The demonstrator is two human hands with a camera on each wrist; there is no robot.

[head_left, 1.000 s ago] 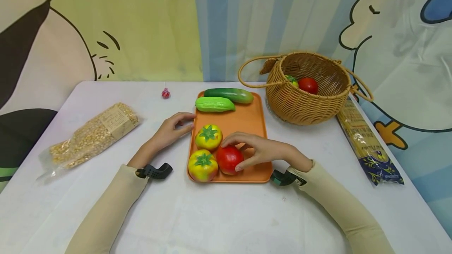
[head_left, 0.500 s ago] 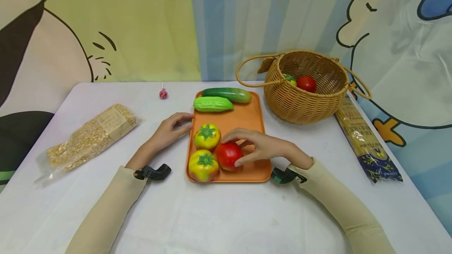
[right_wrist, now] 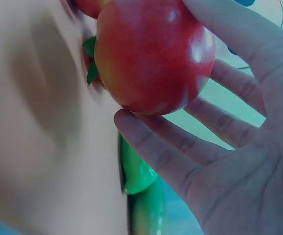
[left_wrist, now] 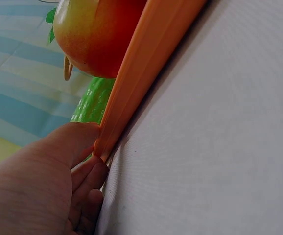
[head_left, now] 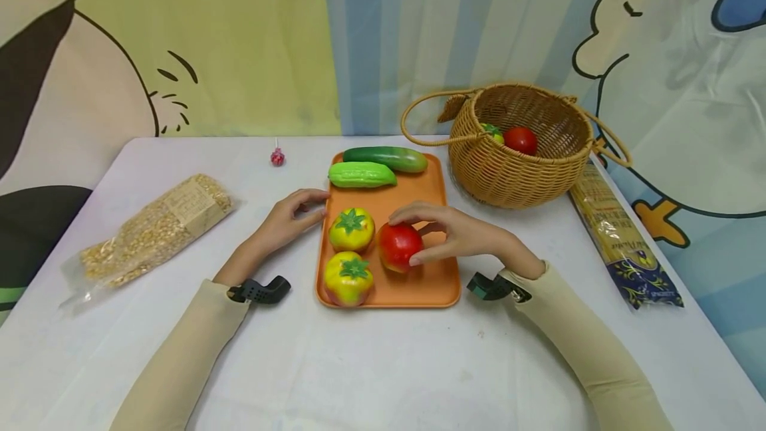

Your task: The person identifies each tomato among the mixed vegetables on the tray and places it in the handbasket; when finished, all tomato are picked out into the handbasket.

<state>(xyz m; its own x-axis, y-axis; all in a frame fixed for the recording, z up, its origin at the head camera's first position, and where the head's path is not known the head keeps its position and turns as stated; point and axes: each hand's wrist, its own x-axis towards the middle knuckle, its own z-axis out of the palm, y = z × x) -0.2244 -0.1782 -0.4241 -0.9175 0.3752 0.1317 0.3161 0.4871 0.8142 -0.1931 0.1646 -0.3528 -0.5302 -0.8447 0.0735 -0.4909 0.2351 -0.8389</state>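
Observation:
My right hand (head_left: 463,235) grips a red tomato (head_left: 400,247), thumb and fingers curled round its sides. Its leafy green top is turned down in the head view; whether it touches the tray I cannot tell. Two yellow tomatoes with green star-shaped tops, one farther back (head_left: 352,230) and one nearer (head_left: 349,279), sit along the left side of the orange tray (head_left: 419,294). At that tray's left edge my left hand (head_left: 286,221) pinches the rim, thumb above and fingers below, as the left wrist view shows. A bumpy light-green bitter gourd (head_left: 362,175) and a dark-green cucumber (head_left: 391,159) lie at the tray's back.
Behind and right of the tray stands a wicker basket (head_left: 514,178) holding a red tomato (head_left: 520,141) and another with a green top. A spaghetti packet (head_left: 625,238) lies at the right edge, a bag of corn kernels (head_left: 158,228) at left, a lollipop (head_left: 277,156) at the back.
My right hand has moved the red tomato right and slightly back, away from the two yellow ones. The nearer yellow tomato has shifted slightly. My left hand has stayed at the tray's edge.

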